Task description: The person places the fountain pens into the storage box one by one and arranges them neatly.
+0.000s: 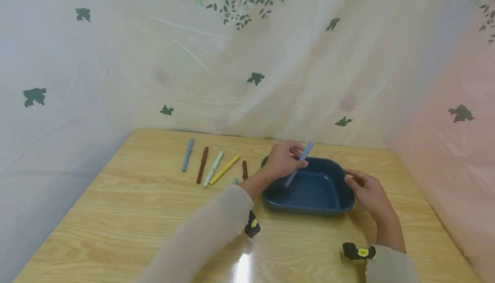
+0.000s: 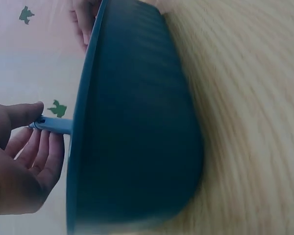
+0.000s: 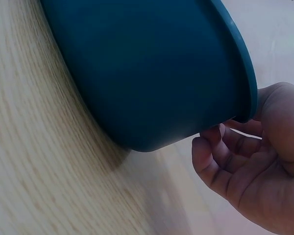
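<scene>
A dark blue rectangular basin (image 1: 309,210) stands on the table, its open top facing up. Over its left part, my left hand (image 1: 283,161) pinches a light blue pen (image 1: 307,150) between thumb and fingers. The pen slants, its lower end below the basin's rim; the left wrist view has that end hidden behind the basin wall (image 2: 132,122). At the basin's right end my right hand (image 1: 369,193) grips the rim. Seen from the right wrist, the thumb is at the rim's inner side and the curled fingers (image 3: 203,154) are outside it.
Left of the basin lie a blue-grey pen (image 1: 187,155), a dark red pen (image 1: 203,165), a pale green pen (image 1: 213,168) and a yellow pen (image 1: 225,169). Another dark red pen (image 1: 245,170) and a small green piece (image 1: 235,181) are partly hidden by my left arm. A patterned curtain (image 1: 216,93) hangs behind.
</scene>
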A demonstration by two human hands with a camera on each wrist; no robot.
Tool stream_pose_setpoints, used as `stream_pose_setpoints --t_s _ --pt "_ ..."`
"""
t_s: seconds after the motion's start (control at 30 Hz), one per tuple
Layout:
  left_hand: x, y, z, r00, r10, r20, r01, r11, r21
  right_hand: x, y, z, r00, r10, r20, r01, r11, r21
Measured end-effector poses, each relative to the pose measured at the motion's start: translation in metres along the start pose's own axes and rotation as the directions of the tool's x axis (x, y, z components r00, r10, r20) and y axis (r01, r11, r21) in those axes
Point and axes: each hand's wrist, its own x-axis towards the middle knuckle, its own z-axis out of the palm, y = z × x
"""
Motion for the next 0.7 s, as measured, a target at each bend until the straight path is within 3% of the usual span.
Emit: stream_pose_setpoints --t_s 0.13,0.23,0.33,0.43,0.7 --pt "0.000 0.001 0.010 0.995 -0.097 0.008 0.097 0.986 -0.135 -0.001 -0.001 0.000 1.000 0.007 0.005 -0.007 1.000 0.001" --pt "-0.002 0.002 0.017 0.979 -0.198 0.052 0.205 0.935 -0.289 -0.001 -0.001 0.000 1.000 0.005 0.005 -0.005 1.000 -0.001" --pt "-0.002 0.003 0.025 0.955 -0.282 0.088 0.294 0.878 -0.378 -0.001 -0.001 -0.001 1.000 -0.003 0.001 0.003 1.000 -0.006" --pt "-0.003 0.003 0.034 0.935 -0.340 0.103 0.352 0.846 -0.401 -0.001 -0.002 -0.001 1.000 -0.014 -0.003 0.014 1.000 -0.015" --pt "-0.004 0.003 0.056 0.901 -0.418 0.119 0.428 0.806 -0.410 0.000 -0.004 -0.001 1.000 0.011 0.011 -0.010 1.000 -0.007"
